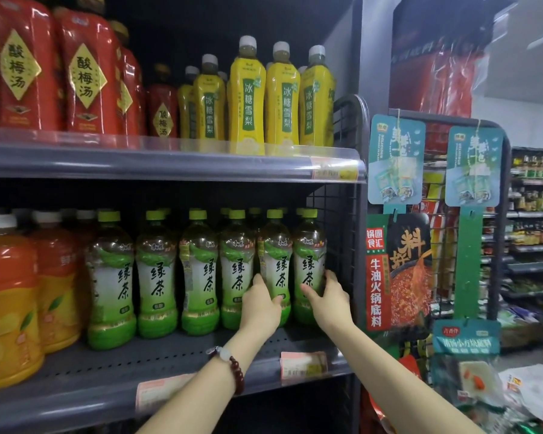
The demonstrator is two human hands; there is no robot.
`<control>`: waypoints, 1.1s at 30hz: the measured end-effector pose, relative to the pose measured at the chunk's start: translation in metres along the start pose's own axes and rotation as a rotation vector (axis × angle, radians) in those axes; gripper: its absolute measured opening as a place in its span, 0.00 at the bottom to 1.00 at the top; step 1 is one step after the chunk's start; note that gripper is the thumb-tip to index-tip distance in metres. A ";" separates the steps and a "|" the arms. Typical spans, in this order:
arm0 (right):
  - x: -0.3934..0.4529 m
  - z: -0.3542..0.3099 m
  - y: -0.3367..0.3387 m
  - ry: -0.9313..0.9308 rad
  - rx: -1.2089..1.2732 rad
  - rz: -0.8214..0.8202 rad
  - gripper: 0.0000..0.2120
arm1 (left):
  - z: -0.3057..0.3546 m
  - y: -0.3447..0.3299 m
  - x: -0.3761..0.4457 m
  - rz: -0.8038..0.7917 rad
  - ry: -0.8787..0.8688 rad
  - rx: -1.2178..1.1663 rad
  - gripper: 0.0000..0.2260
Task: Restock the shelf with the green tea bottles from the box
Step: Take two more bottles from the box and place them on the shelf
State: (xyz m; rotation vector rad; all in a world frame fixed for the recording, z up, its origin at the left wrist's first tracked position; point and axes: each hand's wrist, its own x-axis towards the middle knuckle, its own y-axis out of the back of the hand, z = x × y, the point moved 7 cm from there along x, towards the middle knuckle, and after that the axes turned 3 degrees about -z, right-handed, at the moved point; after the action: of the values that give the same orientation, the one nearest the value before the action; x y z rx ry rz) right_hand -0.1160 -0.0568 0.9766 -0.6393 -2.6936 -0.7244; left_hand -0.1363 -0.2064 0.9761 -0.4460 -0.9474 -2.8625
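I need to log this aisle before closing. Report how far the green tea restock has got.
Looks done: six green tea bottles front the lower shelf, with more caps visible behind.
In hand: the left hand holds the fifth bottle and the right hand the end bottle beside the wire side panel.
Left: bare shelf in front might take another row. The box is out of view, so remaining stock is unknown.

Green, yellow, red and orange on grey shelving

The green tea bottles (276, 270) have lime caps and white-to-green labels with dark script; upper centre, yellow bottles (246, 98) bear green strips and white caps; upper left, red bottles (22, 67) show gold diamonds; lower left, orange bottles (8, 296); the shelf (157, 355) is grey.
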 end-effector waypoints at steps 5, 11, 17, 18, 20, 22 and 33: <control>-0.005 -0.001 0.002 0.022 -0.141 -0.062 0.27 | 0.003 0.005 -0.004 0.041 -0.064 0.051 0.27; -0.010 0.001 0.001 0.026 -0.172 -0.073 0.26 | 0.004 0.005 -0.003 0.017 -0.063 0.076 0.28; -0.021 0.001 0.001 0.002 -0.204 -0.105 0.29 | 0.000 0.008 -0.016 -0.046 -0.128 0.040 0.31; -0.024 0.001 0.002 0.001 -0.222 -0.119 0.28 | -0.001 0.010 -0.019 -0.058 -0.147 0.037 0.30; -0.030 -0.001 0.006 0.001 -0.272 -0.150 0.27 | -0.001 0.014 -0.026 -0.085 -0.204 0.065 0.27; -0.035 -0.002 0.011 0.013 -0.339 -0.179 0.26 | 0.002 0.018 -0.033 -0.107 -0.289 0.122 0.21; -0.077 0.002 0.050 0.083 -0.474 -0.131 0.16 | 0.027 0.004 -0.077 -0.203 -0.604 0.193 0.13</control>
State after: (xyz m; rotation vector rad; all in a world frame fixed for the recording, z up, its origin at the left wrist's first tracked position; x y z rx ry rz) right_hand -0.0254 -0.0434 0.9667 -0.5197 -2.5143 -1.4136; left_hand -0.0561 -0.1933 0.9758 -1.3038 -1.4073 -2.8033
